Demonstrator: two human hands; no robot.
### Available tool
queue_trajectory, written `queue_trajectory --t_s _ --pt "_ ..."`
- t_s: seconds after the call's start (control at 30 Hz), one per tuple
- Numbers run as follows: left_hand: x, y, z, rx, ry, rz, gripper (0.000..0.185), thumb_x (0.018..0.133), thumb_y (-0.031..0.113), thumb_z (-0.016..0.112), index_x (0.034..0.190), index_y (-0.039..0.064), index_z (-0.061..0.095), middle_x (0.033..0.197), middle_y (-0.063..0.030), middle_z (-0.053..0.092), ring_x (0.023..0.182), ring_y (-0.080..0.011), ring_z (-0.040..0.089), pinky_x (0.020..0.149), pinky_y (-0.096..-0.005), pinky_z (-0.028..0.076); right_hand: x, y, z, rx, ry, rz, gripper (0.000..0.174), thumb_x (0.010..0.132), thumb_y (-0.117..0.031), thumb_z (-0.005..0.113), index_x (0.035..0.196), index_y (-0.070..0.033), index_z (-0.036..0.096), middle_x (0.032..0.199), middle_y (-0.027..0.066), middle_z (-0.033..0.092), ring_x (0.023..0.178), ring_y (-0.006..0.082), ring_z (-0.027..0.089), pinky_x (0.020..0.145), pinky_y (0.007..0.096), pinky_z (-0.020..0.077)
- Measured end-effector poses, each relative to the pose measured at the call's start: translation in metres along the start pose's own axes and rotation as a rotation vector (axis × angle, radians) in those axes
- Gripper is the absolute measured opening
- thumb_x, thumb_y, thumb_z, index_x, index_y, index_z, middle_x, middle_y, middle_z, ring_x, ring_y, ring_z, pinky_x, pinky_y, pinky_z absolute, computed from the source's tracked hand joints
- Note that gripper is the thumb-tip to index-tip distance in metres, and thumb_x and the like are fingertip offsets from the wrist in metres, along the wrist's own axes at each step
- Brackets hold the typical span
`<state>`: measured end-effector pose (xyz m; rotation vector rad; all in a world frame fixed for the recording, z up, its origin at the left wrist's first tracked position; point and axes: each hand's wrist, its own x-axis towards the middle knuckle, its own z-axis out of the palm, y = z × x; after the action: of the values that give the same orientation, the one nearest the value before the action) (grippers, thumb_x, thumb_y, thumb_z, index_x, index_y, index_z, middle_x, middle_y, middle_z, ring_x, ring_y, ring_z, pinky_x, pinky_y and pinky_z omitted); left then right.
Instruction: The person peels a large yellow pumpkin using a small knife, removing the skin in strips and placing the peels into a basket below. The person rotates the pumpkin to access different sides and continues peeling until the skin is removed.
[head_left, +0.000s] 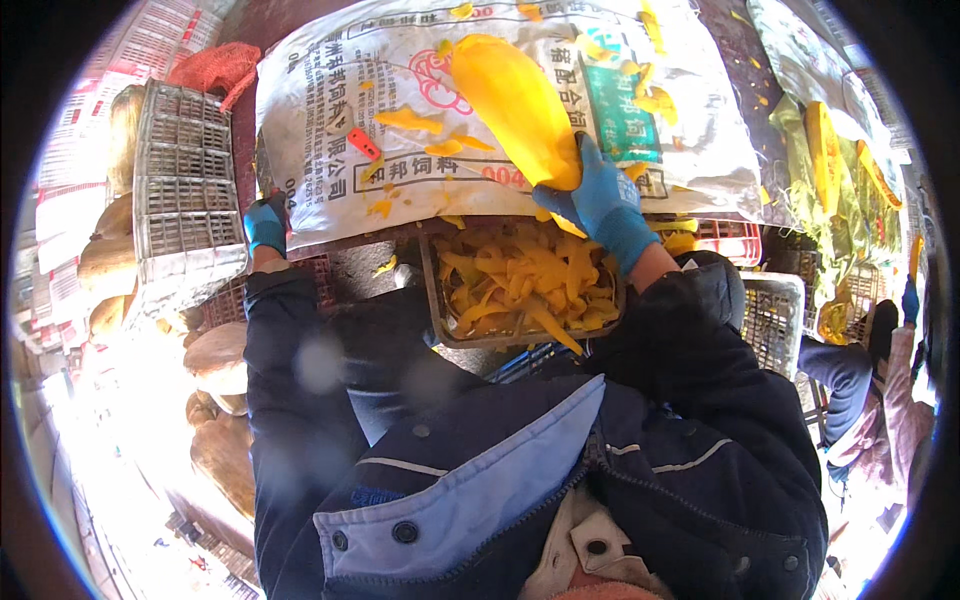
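Note:
A long, peeled yellow-orange squash (517, 109) lies aslant on a printed white woven sack (315, 82). My right hand (607, 199), in a blue and dark work glove, grips its lower end. My left hand (266, 223), gloved alike, is at the sack's left front corner by the table edge; its fingers are partly hidden, and whether it holds anything cannot be told. A red-handled tool (364, 144), perhaps a peeler, lies on the sack among peel scraps (409, 120). Below the table edge, a crate (433, 300) holds many strips of orange peel (517, 277).
At left stand a grey plastic crate (187, 172), a red mesh bag (217, 69) and several unpeeled tan squashes (217, 360). Cut squash pieces (823, 157) lie at right near green netting (799, 172). Another person's gloved hand (910, 300) shows at the far right.

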<state>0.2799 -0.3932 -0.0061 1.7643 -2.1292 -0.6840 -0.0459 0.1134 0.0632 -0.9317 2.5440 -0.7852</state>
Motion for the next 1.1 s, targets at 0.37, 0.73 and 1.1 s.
queue_trajectory --t_s 0.37,0.73,1.1 --pt "0.004 0.02 0.015 -0.2 0.073 0.0 0.03 0.096 0.036 0.067 0.089 0.006 0.065 0.07 -0.008 0.065 0.049 -0.0195 0.059 0.042 -0.0339 0.046 -0.014 -0.005 0.011 -0.126 0.033 0.043 0.107 0.076 -0.049 0.085 0.157 -0.001 0.032 0.137 0.0309 0.056 0.113 0.0446 0.066 0.093 0.0497 0.0557" --pt "-0.203 0.225 0.003 -0.957 -0.56 0.317 0.034 0.101 0.034 0.065 0.113 0.002 0.068 0.093 -0.0099 0.07 0.073 -0.0185 0.068 0.062 -0.0329 0.056 0.012 0.027 0.009 1.225 -0.231 0.047 0.076 0.085 -0.033 0.08 0.144 0.004 0.049 0.124 0.0206 0.068 0.114 0.0338 0.068 0.096 0.0431 0.0581" --pt "-0.315 0.31 0.096 -1.191 -0.65 0.365 0.037 0.105 0.026 0.062 0.131 0.0 0.059 0.114 -0.0165 0.072 0.093 -0.0206 0.07 0.077 -0.0349 0.059 -0.03 0.021 -0.025 2.097 -0.47 0.092 0.056 0.097 -0.041 0.062 0.142 -0.009 0.054 0.132 0.0113 0.067 0.115 0.03 0.068 0.099 0.0508 0.0551"
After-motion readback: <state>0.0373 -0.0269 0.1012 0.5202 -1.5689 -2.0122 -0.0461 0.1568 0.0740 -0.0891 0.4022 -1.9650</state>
